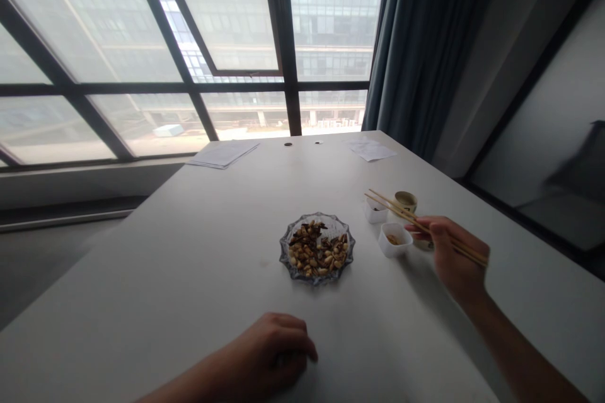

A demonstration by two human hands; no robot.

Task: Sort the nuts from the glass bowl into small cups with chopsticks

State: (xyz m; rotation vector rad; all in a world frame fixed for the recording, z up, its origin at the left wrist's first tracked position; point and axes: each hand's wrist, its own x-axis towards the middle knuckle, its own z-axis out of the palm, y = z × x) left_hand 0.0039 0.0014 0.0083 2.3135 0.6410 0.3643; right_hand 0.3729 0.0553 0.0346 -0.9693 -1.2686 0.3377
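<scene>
1. Head view: right of centre, your right hand (456, 258) closes on the chopsticks (407, 216).
2. They look light, stiff, perhaps slippery; grip behind the middle.
3. Lower centre, your left hand (283, 347) curls well apart; contents cannot be told.

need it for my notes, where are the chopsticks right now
In the head view, the chopsticks are on the right, held in the right hand, their tips by the farther white container, near the cup.
</scene>
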